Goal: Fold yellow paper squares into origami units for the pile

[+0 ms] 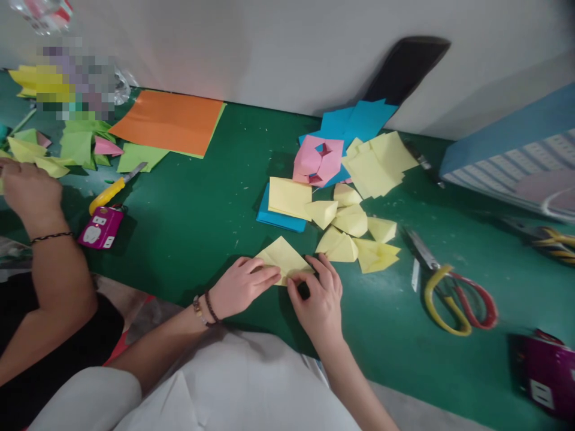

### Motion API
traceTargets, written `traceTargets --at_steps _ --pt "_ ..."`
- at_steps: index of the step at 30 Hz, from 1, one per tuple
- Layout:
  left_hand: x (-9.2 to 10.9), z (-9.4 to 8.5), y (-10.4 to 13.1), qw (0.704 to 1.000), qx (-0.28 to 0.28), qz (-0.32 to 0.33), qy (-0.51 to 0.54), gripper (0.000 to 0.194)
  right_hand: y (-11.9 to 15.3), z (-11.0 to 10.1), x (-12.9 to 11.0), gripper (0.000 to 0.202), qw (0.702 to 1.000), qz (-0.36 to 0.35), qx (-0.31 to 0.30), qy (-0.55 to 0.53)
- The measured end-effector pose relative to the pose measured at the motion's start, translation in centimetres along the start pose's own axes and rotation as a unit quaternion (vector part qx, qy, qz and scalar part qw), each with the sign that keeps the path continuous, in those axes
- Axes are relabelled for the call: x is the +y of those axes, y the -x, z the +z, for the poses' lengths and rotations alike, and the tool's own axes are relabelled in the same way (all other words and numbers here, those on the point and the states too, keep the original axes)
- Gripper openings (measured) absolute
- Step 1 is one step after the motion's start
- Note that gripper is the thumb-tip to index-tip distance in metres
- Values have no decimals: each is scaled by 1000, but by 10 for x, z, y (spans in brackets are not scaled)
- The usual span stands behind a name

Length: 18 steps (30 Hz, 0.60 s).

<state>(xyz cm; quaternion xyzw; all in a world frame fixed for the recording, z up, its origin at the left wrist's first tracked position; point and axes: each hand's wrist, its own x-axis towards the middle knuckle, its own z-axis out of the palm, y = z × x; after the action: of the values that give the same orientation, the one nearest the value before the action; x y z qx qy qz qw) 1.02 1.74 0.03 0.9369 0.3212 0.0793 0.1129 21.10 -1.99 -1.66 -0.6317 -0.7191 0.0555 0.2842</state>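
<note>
Under both hands, near the counter's front edge: a pale yellow sheet (284,254), folded, one corner pointing away from the person, on the green counter (202,197).
Left hand (245,284): fingers close together, laid over the sheet's left side; cannot tell whether the thumb grips it.
Right hand (318,293): thumb and forefinger pinched on the sheet's lower right edge.
Just beyond the sheet: a yellow stack (290,196) overlapping blue paper (283,222).
Beside the right hand: folded yellow pieces (350,220), clustered.
Behind these: a pink paper shape (309,157) with openings, next to blue sheets (357,123) and yellow squares (380,163).
Farther right: scissors (433,265), blades toward the yellow pieces.
Along the left: orange paper (168,123), a yellow cutter (108,194), a co-worker's forearm (58,263).
</note>
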Motion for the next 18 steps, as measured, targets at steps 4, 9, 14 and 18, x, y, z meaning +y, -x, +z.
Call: traceTargets --at_steps 4,9,14,18 --pt "0 0 0 1000 0 -10 18 35 0 1 0 12 1000 2 3 2" --pt "-1 -3 0 998 -21 -22 49 39 1 1 0 11 1000 -7 5 9" --pt "-3 -7 -1 998 -29 -19 58 47 3 -2 -3 8 998 -30 16 48" --pt "-4 -7 -2 996 -24 -29 79 52 3 -5 -9 19 997 -43 31 58"
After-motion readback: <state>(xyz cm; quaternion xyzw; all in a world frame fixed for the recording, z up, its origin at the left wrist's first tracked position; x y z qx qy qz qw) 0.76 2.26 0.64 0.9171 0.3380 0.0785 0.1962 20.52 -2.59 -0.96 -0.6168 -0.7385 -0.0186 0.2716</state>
